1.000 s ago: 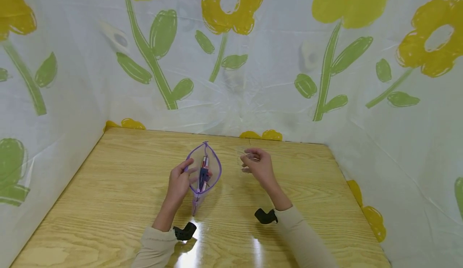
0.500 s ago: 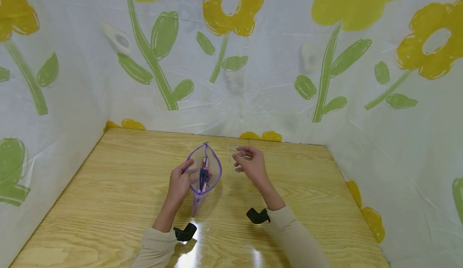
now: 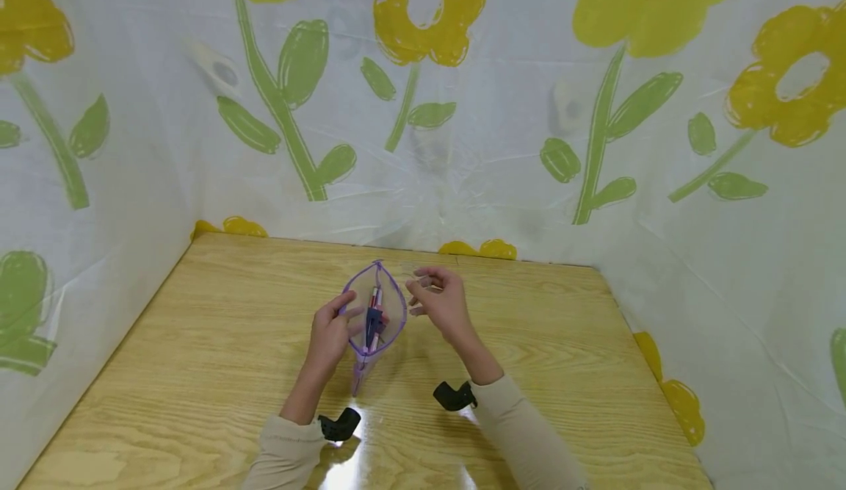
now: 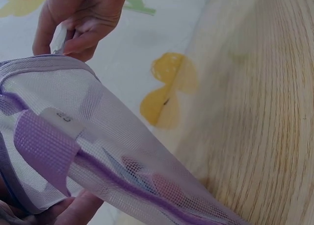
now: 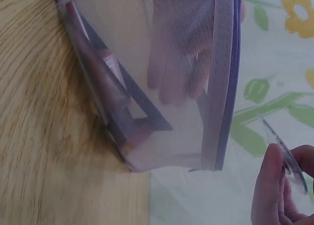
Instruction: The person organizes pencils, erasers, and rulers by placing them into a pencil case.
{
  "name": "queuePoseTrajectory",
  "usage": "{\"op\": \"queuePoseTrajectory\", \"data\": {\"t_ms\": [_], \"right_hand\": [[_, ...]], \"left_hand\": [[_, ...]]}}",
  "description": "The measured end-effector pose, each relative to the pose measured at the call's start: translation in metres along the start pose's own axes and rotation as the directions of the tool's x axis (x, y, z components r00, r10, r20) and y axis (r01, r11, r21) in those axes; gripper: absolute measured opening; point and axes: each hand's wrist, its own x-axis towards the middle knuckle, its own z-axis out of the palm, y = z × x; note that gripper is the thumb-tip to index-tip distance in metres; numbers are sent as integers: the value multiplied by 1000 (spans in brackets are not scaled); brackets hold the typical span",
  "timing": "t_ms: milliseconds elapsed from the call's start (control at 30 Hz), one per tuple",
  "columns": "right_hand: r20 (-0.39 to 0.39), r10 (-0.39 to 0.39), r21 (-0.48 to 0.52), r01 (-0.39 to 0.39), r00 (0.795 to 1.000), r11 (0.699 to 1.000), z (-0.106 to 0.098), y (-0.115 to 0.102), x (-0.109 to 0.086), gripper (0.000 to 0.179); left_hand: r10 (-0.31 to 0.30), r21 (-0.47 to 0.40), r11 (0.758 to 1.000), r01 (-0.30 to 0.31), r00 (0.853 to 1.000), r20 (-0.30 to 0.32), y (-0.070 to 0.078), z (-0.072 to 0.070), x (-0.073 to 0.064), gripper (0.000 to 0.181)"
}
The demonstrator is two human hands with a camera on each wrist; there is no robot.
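My left hand (image 3: 327, 336) grips the left side of a purple-edged mesh pencil pouch (image 3: 358, 374), with fingers inside its mouth. The pouch stands upright with its zip edge spread wide. Inside lie pens (image 3: 374, 297) and a dark blue item (image 3: 374, 319), blurred behind the mesh in the right wrist view. Close to the pouch's right rim, my right hand (image 3: 444, 306) pinches a clear plastic measuring piece (image 5: 293, 167) with tick marks along one edge. That piece is almost invisible in the head view, and its full outline cannot be told.
A wood-grain table (image 3: 218, 328) lies under both hands. White sheeting (image 3: 463, 181) printed with yellow flowers rises behind it and on both sides. A black wrist camera (image 3: 340, 425) sits at the left cuff, and another wrist camera (image 3: 454, 396) at the right.
My right hand has moved left with the clear measuring piece, up to the pouch's rim. The left hand and the pouch have stayed in place.
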Motion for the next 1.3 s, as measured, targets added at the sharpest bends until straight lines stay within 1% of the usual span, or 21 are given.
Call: {"op": "queuePoseTrajectory", "data": {"t_ms": [200, 367, 467, 700, 867, 1033, 1133, 1300], "right_hand": [[-3, 8, 23, -8, 1000, 1000, 9, 1, 0, 30], [-1, 6, 15, -6, 1000, 1000, 16, 1, 0, 32], [6, 7, 12, -7, 1000, 1000, 19, 1, 0, 32], [-5, -7, -71, 7, 1000, 997, 23, 2, 1, 29], [-1, -8, -55, 8, 1000, 998, 26, 2, 2, 29], [23, -2, -33, 3, 1000, 999, 27, 4, 2, 30], [32, 3, -26, -2, 999, 1000, 26, 5, 1, 31], [33, 13, -18, -12, 999, 1000, 23, 2, -2, 31]], "left_hand": [[1, -5, 1000, -1, 1000, -1, -1, 1, 2, 53], [-6, 10, 1000, 6, 1000, -15, -1, 1, 3, 52], [-3, 8, 1000, 3, 1000, -12, -2, 0, 3, 53], [3, -2, 1000, -3, 1000, -15, -1, 0, 2, 52], [-1, -7, 1000, 1, 1000, -15, 0, 0, 2, 51], [-3, -4, 1000, 3, 1000, -10, 0, 0, 1, 51], [-7, 10, 1000, 7, 1000, -5, 0, -1, 1, 52], [-5, 9, 1000, 5, 1000, 2, -1, -2, 3, 53]]}}
